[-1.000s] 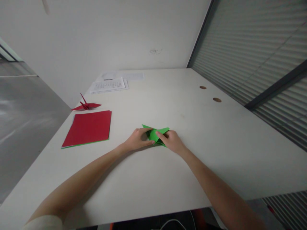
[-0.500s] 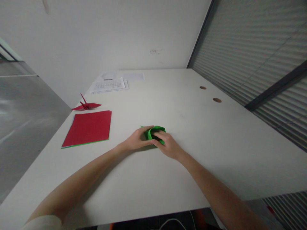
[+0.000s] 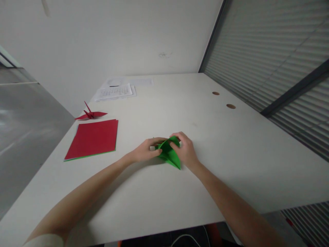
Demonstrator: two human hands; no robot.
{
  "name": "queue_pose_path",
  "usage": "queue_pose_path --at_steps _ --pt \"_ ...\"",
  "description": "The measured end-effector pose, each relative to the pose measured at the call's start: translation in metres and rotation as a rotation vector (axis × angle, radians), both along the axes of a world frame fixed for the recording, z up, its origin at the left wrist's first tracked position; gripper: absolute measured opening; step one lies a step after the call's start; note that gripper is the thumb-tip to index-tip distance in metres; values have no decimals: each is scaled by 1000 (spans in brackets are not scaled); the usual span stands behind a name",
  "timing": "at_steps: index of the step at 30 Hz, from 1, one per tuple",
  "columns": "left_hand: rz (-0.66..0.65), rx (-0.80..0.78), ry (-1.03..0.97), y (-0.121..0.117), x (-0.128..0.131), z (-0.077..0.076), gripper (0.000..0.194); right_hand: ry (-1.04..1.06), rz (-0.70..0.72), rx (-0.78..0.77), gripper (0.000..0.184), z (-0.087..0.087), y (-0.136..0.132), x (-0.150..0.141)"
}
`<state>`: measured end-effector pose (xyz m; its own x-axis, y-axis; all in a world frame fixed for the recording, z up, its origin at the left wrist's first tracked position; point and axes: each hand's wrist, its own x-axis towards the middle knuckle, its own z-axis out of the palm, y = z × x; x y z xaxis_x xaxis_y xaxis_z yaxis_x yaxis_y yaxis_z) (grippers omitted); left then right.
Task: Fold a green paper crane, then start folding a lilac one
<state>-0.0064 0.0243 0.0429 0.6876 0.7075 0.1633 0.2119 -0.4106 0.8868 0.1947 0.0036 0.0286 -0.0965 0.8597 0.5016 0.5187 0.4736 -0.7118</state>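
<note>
A partly folded sheet of green origami paper (image 3: 170,154) stands between my two hands, a little above the white table (image 3: 144,202) or resting on it; I cannot tell which. Its layers are spread apart, and one pointed corner hangs toward me at the lower right. My left hand (image 3: 147,149) pinches the paper's left side between thumb and fingers. On the upper right edge, my right hand (image 3: 185,148) grips it, thumb on the near side and fingers behind. The fingertips behind the paper are partly hidden.
To the left lies a stack of square paper (image 3: 92,139), red on top with green showing beneath. Just behind it sits a folded red paper crane (image 3: 91,115). Printed sheets (image 3: 115,91) lie at the back left. Two round holes (image 3: 231,106) pierce the tabletop near the window blinds.
The green paper has gone from a rounded, hollow shape to a more open one with a corner pointing toward me. My right hand has moved from inside it to its right edge.
</note>
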Motion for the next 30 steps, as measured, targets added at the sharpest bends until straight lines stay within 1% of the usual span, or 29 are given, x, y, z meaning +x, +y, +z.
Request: queue_pose_path --at_steps 2,4,6,9,12,14,16,18,21,23,25,30 --pt "108 105 51 -8 5 7 44 -18 76 22 11 1 -3 -4" --pt "202 201 105 -15 9 12 43 -35 149 54 14 2 -6 -7" --pt "246 280 166 -18 11 15 36 -56 171 69 13 3 -8 -10" --pt "324 344 224 -18 9 16 26 -73 80 26 7 3 -9 -10" --pt "411 331 200 -15 7 17 27 -34 12 -55 8 3 -7 -8" --pt "420 293 180 -15 6 19 29 -5 16 -89 9 2 -6 -8" --pt "408 276 201 -16 6 22 34 -2 33 -97 8 2 -7 -9" --pt "393 303 255 -19 6 26 38 -20 43 -91 9 1 -9 -11" --pt "348 361 309 -22 7 29 34 -45 47 -93 10 -1 -11 -16" --pt "321 365 308 -21 7 29 32 -49 51 -110 10 -2 -12 -18" --pt "317 326 290 -19 6 28 33 -38 44 -131 10 -2 -13 -19" --pt "365 166 232 -11 3 25 37 33 5 -191 16 -2 -12 -18"
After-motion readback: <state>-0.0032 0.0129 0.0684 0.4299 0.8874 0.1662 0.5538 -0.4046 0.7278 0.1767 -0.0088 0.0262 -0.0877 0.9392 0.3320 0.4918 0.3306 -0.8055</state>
